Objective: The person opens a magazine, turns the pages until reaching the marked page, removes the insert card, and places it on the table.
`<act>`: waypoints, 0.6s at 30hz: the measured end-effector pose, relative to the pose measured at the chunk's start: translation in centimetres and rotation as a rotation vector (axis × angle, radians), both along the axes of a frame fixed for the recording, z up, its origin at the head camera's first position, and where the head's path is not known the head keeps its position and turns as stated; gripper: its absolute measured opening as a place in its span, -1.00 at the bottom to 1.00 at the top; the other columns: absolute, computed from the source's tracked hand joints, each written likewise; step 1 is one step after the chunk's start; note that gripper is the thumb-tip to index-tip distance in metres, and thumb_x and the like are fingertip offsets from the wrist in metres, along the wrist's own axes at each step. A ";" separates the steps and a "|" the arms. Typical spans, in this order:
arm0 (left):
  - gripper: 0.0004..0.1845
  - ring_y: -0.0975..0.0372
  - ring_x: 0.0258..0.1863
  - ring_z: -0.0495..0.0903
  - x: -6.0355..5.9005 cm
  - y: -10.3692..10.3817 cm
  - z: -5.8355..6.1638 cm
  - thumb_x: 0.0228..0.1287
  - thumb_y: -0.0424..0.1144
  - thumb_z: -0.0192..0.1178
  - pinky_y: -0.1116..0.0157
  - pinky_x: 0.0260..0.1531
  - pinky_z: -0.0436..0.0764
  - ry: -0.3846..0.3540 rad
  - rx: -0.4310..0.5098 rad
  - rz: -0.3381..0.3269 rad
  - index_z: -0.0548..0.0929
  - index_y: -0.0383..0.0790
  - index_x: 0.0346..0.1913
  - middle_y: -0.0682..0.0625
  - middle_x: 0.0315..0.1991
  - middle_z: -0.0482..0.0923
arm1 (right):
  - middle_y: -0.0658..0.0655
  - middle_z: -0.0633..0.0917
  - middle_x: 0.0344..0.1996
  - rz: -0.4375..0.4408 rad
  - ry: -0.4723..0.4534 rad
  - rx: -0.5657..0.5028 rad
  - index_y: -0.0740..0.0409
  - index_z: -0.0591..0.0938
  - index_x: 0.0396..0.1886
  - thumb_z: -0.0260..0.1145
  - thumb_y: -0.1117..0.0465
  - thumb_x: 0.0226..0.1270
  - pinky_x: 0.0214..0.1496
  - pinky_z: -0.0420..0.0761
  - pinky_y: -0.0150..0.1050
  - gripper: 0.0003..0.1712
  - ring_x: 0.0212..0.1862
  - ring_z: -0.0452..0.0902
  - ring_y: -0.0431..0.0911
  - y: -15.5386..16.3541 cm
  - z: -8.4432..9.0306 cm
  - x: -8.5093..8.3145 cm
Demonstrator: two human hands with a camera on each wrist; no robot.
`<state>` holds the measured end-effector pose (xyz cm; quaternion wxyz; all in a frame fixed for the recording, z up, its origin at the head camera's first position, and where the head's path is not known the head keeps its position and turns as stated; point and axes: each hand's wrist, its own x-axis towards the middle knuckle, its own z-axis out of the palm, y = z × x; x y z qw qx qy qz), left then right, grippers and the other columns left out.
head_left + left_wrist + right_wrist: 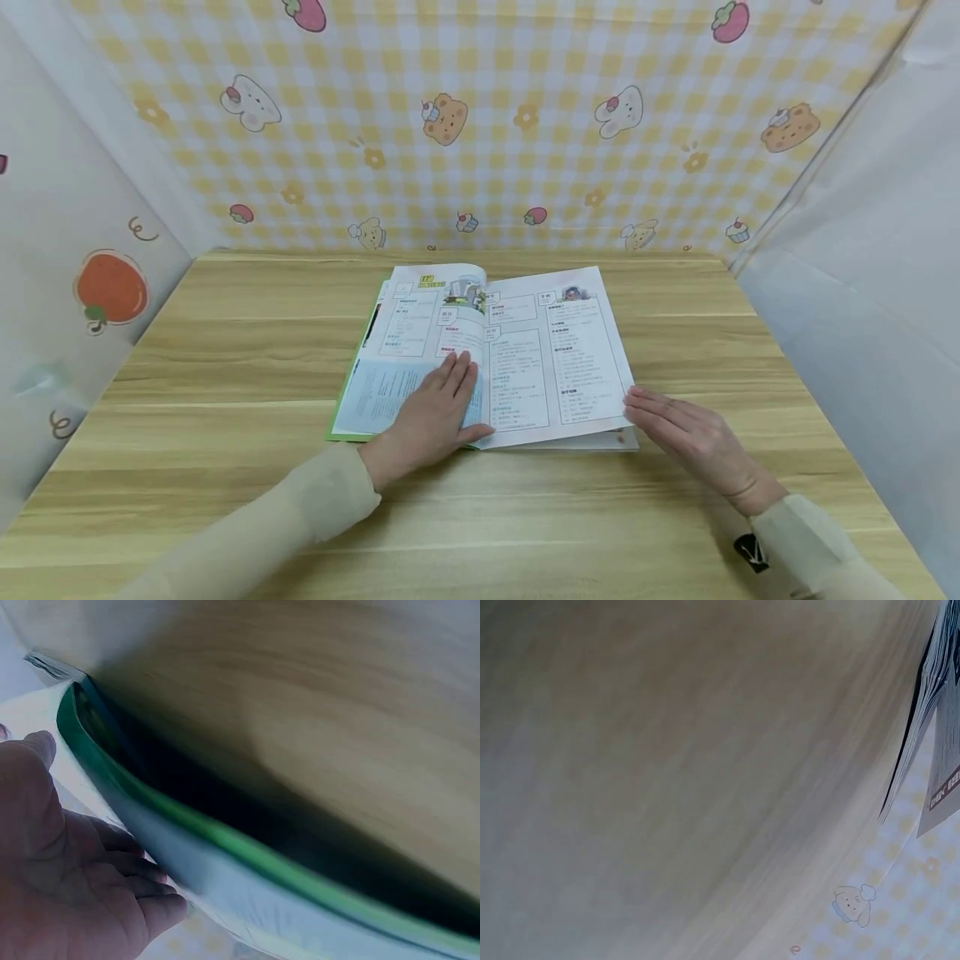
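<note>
An open book (525, 350) with a green cover lies on the wooden table (225, 350), printed pages facing up. My left hand (438, 408) rests flat on the lower left page near the spine, fingers straight. In the left wrist view the left hand (67, 870) lies on a page beside the book's green cover edge (225, 840). My right hand (675, 425) lies flat on the table with straight fingers, its fingertips touching the lower right corner of the right page. The right wrist view shows only tabletop and the book's page edges (930, 697); that hand is out of frame.
Yellow checked wall panels (487, 125) with cartoon bears and rabbits close the back of the table. A pale panel with an orange fruit print (112, 287) stands on the left, a plain white one (862, 275) on the right.
</note>
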<state>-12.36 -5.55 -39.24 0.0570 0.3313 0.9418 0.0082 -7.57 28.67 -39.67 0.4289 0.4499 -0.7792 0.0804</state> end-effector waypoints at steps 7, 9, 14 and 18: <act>-0.06 0.00 0.48 -0.17 1.1 3.8 -0.3 0.30 0.35 -0.22 0.14 0.42 -0.01 -0.001 -0.016 -0.118 -0.02 -0.34 0.46 -0.20 0.49 -0.18 | 0.18 0.75 -0.25 -0.012 -0.002 -0.014 0.24 0.72 -0.28 -0.02 0.21 0.50 -0.23 0.59 -0.27 -0.61 -0.17 0.70 -0.06 -0.1 0.1 0.1; -0.07 0.01 0.48 -0.15 1.4 5.0 -0.4 0.31 0.35 -0.21 0.15 0.41 0.02 0.004 -0.002 -0.157 -0.01 -0.33 0.46 -0.19 0.49 -0.16 | 0.18 0.75 -0.25 -0.009 -0.006 -0.023 0.24 0.72 -0.28 -0.01 0.20 0.49 -0.23 0.59 -0.28 -0.62 -0.15 0.69 -0.07 -0.1 0.0 0.2; -0.12 0.05 0.48 -0.11 2.0 7.3 -0.5 0.34 0.31 -0.19 0.20 0.40 0.08 0.038 0.011 -0.223 0.03 -0.30 0.46 -0.16 0.49 -0.10 | 0.18 0.75 -0.24 -0.008 -0.006 -0.026 0.23 0.73 -0.29 0.01 0.20 0.49 -0.19 0.60 -0.30 -0.63 -0.14 0.69 -0.07 -0.2 -0.1 0.2; -0.16 0.06 0.48 -0.07 2.1 8.6 -0.3 0.36 0.28 -0.20 0.23 0.38 0.13 0.083 0.001 -0.246 0.05 -0.30 0.46 -0.16 0.49 -0.06 | 0.17 0.75 -0.24 -0.024 -0.002 -0.014 0.24 0.73 -0.27 -0.01 0.20 0.49 -0.09 0.59 -0.33 -0.62 -0.13 0.69 -0.07 -0.1 0.0 0.2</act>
